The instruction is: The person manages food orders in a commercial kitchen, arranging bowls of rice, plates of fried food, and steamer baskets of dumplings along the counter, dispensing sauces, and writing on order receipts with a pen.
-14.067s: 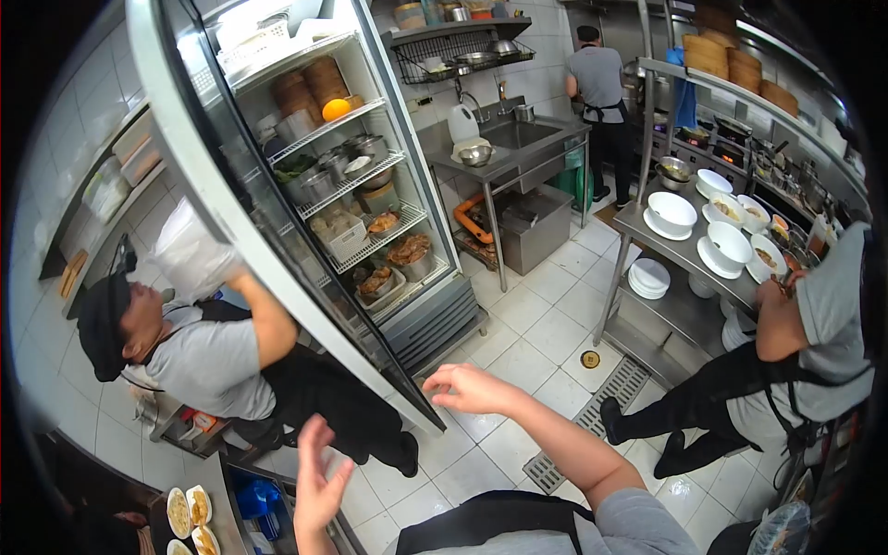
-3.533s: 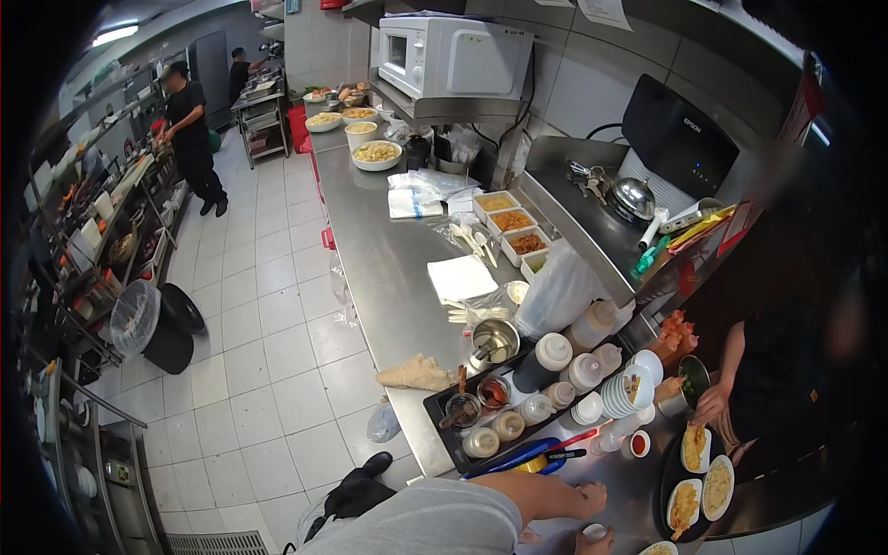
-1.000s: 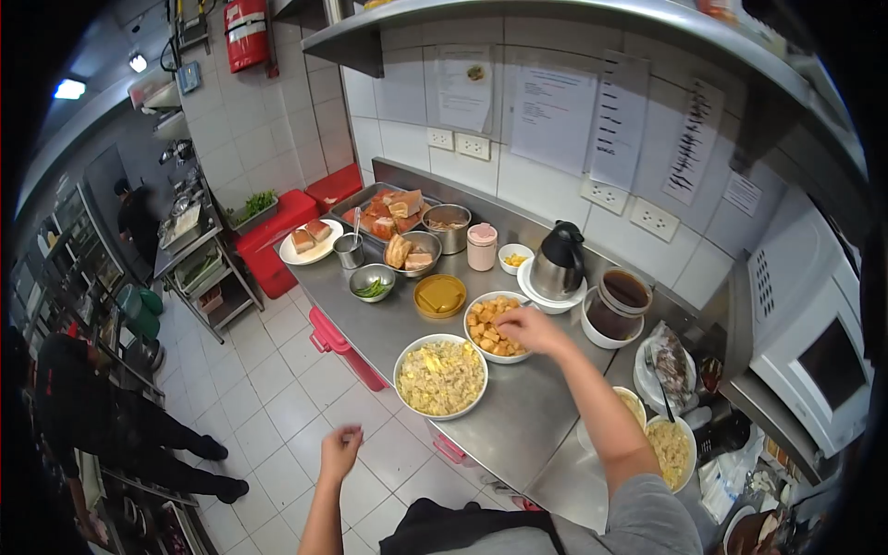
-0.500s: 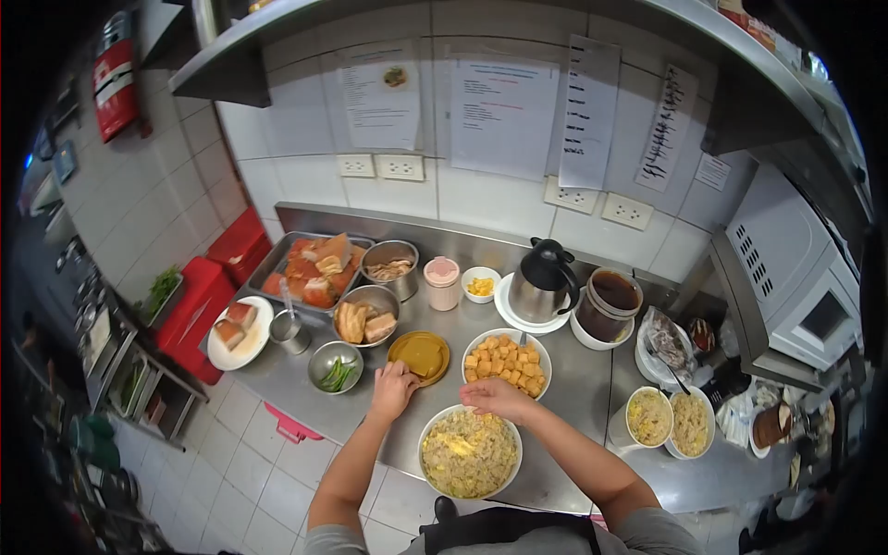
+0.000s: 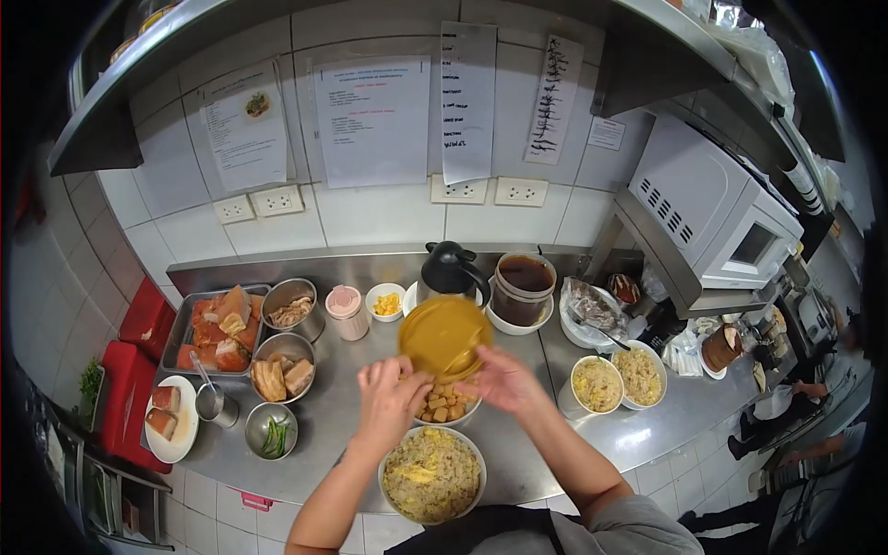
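A mustard-brown round plastic lid (image 5: pixel 442 335) is raised and tilted above the bowl of cubed fried tofu-like pieces (image 5: pixel 446 407), hiding much of it. My left hand (image 5: pixel 393 396) is closed on the lid's lower left edge. At its right edge, my right hand (image 5: pixel 511 381) grips the rim between thumb and fingers. Just in front of me stands a white bowl of fried rice (image 5: pixel 433 474) topped with yellow egg-like strips. Behind the lid is a steel jug with a black top (image 5: pixel 451 268), partly covered.
Left on the steel counter are a tray of raw meat (image 5: pixel 222 319), a bowl of cooked meat (image 5: pixel 282 368), a small bowl of green chillies (image 5: pixel 273 433) and a white plate (image 5: pixel 171 449). Two rice tubs (image 5: pixel 597 385) and a microwave (image 5: pixel 708 203) are at right.
The lid has come up off the counter and moved right, over the tofu-like cubes. My right hand has joined my left at it. The head view has turned right.
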Tool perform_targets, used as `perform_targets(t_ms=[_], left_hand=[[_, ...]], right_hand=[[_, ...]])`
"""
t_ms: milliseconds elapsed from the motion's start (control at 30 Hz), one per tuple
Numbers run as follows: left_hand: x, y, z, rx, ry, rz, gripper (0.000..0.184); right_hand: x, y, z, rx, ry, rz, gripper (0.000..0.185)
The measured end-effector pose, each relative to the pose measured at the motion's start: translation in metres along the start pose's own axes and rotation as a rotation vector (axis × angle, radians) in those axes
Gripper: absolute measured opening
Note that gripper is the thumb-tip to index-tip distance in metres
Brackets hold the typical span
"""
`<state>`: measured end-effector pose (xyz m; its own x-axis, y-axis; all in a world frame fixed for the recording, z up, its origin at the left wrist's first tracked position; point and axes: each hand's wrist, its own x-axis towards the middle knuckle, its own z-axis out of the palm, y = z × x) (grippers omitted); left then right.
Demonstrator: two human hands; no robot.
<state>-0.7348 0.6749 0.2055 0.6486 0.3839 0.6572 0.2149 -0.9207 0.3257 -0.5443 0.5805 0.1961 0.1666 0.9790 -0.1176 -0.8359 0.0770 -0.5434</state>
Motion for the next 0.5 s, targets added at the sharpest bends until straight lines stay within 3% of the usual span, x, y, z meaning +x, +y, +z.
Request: perform_targets(t_ms=[67,100,133,200,300,400,500], left_hand=[[0.017,0.018,0.005,-0.084,0.084,-0.109,0.035],[0.019,0.020,0.004,-0.128,0.081,-0.110,0.045],[0.018,0.021,0.004,-0.151,0.079,-0.117,0.043],[0.009,0.021,0.004,-0.193,0.075,-0.135,0.040],[-0.017,0.012,0.011,-0.188,0.006,-0.164,0.037],[-0.043,0.006,0.014,-0.156,-0.023,-0.250,0.034],[-0.072,0.001,0.012,-0.137,-0.007,-0.375,0.033]], right_hand=[[-0.006,-0.036,-0.004,-0.159,0.049,-0.284,0.026],[-0.004,-0.057,-0.010,-0.357,0.117,-0.477,0.026],[0.001,-0.079,-0.019,-0.554,0.185,-0.668,0.025],[0.018,-0.122,-0.048,-1.400,0.547,-0.898,0.026],[0.053,-0.156,-0.099,-2.144,0.435,-1.075,0.031],[0.067,-0.157,-0.110,-2.330,0.416,-0.610,0.036],[0.075,-0.158,-0.109,-2.442,0.405,-0.350,0.043]])
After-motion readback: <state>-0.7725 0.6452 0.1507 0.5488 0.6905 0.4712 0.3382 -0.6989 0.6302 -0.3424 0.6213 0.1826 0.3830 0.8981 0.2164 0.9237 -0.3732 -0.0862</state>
